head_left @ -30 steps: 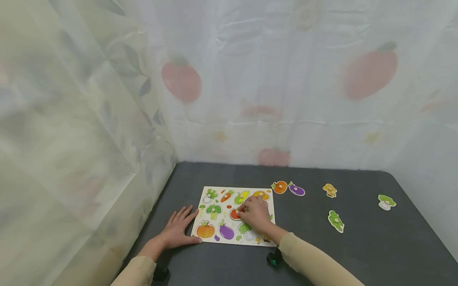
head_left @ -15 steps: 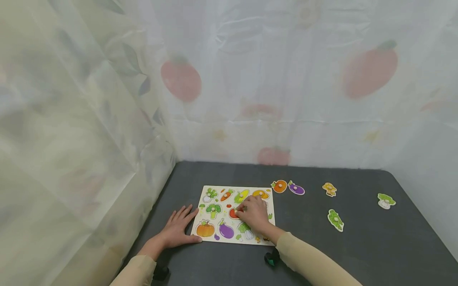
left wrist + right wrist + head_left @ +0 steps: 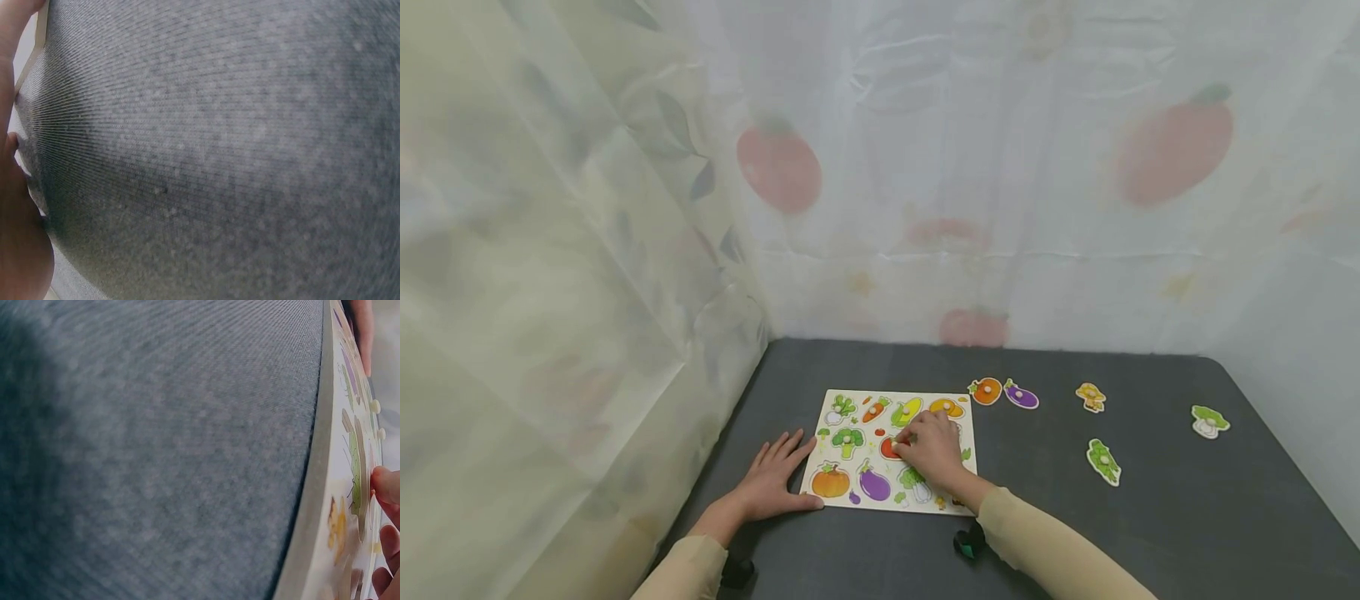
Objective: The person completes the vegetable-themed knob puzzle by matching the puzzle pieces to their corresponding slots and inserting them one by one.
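Note:
My right hand (image 3: 934, 450) pinches the red tomato piece (image 3: 888, 448) at the middle of a white vegetable knob puzzle board (image 3: 869, 455); the fingers cover part of the tomato. My left hand (image 3: 772, 481) lies with spread fingers at the board's left edge, its thumb by the near left corner. Knobbed carrot (image 3: 874, 412), corn (image 3: 906, 413) and broccoli (image 3: 847, 443) pieces sit in the board. Along the near row show a printed pumpkin (image 3: 831, 482), eggplant (image 3: 874, 484) and leafy green (image 3: 916, 483). In the right wrist view, fingertips (image 3: 382, 481) reach down to the board's surface.
Loose pumpkin (image 3: 986, 391) and eggplant (image 3: 1022, 395) pieces lie just beyond the board's far right corner. Further right on the dark table (image 3: 1022, 500) are a mushroom piece (image 3: 1091, 397), a leafy green piece (image 3: 1103, 462) and a green-topped white piece (image 3: 1210, 422). Printed curtains (image 3: 880, 283) enclose the table.
Both hands stay almost where they were, the right one still at the tomato piece. The whole view has shifted very slightly.

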